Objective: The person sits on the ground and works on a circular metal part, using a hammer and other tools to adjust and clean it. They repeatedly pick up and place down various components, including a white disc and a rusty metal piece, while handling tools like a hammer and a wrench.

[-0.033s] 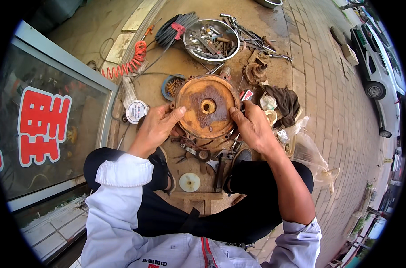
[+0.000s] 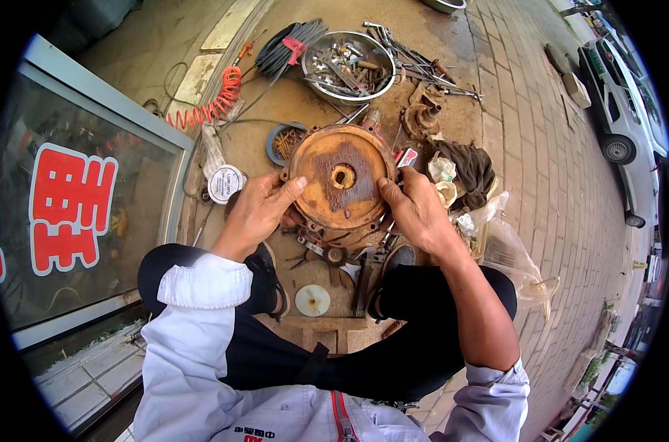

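Both my hands hold a rusty, round metal cover (image 2: 319,199) by its rim, its flat face turned up. A small hole with a raised ring pierces its centre, and a dark stain surrounds it. My left hand (image 2: 259,208) grips the left edge, thumb on top and fingers curled underneath. On the opposite edge, my right hand (image 2: 417,208) is closed the same way, with its thumb on the face. The fingers under the cover are partly hidden. Below the near rim, tools and dark metal parts (image 2: 336,255) lie on the ground between my feet.
A steel bowl (image 2: 388,87) of tools and small parts stands beyond the cover, beside a blue dish of screws (image 2: 277,145). Farther left lie coiled black cable (image 2: 290,44) and a red spiral hose (image 2: 216,103). Dark cloth (image 2: 470,177) and clear plastic bags (image 2: 511,254) sit to the right.
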A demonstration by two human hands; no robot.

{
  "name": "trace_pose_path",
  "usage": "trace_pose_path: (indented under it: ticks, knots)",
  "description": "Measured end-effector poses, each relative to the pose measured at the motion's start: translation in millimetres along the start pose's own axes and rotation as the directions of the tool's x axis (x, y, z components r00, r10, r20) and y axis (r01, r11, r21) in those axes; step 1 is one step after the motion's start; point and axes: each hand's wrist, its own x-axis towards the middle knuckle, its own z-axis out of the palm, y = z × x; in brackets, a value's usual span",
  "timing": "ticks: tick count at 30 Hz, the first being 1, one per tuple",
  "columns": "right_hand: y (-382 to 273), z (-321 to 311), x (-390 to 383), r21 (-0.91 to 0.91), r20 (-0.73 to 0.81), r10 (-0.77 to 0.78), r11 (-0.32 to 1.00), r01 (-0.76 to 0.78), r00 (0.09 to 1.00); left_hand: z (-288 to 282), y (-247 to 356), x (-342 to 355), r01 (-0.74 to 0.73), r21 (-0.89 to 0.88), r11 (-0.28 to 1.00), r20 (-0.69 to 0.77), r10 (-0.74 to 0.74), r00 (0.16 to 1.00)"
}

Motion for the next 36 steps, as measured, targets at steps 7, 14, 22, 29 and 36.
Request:
trace_pose_path:
  ticks: [7,14,22,29,36]
  knots:
    - [9,10,10,-0.047,0.025,0.094,0.995,-0.093,0.995,2,-15,8,0.062,0.016,0.998,-0.008,-0.062,0.998]
    - [13,17,21,-0.075,0.001,0.105,0.992,-0.104,0.995,6,-43,27,0.021,0.078,0.997,-0.115,-0.012,0.993]
    - [34,33,36,-0.137,0.003,0.111,0.985,-0.109,0.994,5,-67,40,-0.056,0.2,0.978,-0.134,0.084,0.987]
    - [51,41,41,-0.181,0.029,0.135,0.975,-0.127,0.99,12,-79,49,-0.069,0.404,0.912,-0.165,0.147,0.975]
    - [55,47,44,-0.244,-0.006,0.141,0.96,-0.138,0.99,17,-85,56,-0.12,0.462,0.879,-0.187,0.229,0.955]
